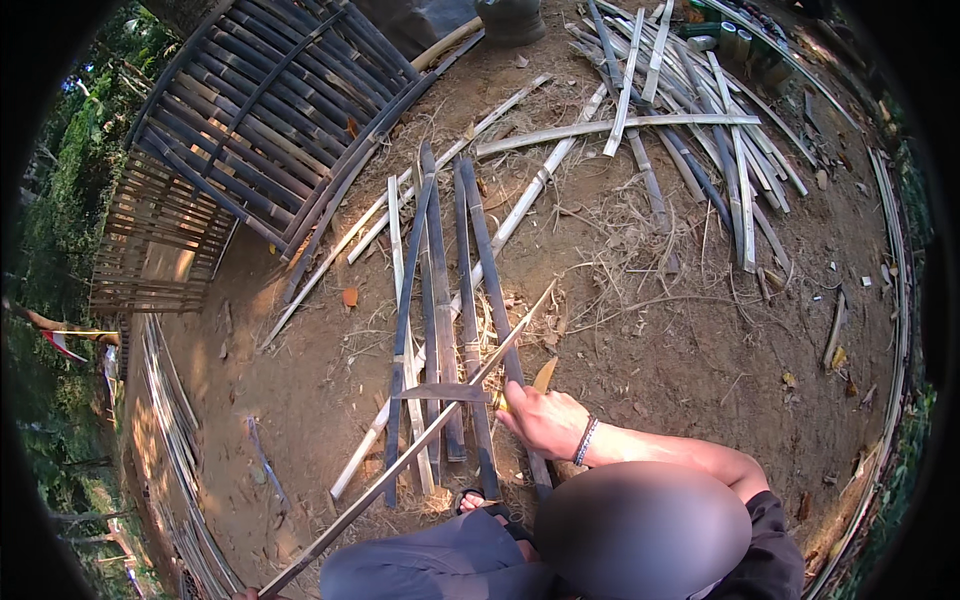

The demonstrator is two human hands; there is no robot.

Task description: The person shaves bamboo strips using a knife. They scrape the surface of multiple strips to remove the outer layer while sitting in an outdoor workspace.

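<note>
My right hand (pixel 548 420) is closed round the handle of a knife, in front of my knees. The dark blade of the knife (pixel 440 392) points left and lies across a long bamboo strip (pixel 385 482). That strip slants from the lower left edge up to a thin pale tip at the middle. Only a bit of my left hand (pixel 246 594) shows at the lower edge, at the strip's near end, where it grips it. Beneath lie several dark bamboo slats (pixel 432 300), side by side on the ground over a pale bamboo pole (pixel 530 195).
A heap of split bamboo (pixel 700 120) lies at the far right. A bamboo slat bench (pixel 265 115) stands at the far left. More long strips (pixel 175 440) lie along the left side. Fibre shavings (pixel 640 225) litter the brown dirt. My sandalled foot (pixel 470 500) is close to the slats.
</note>
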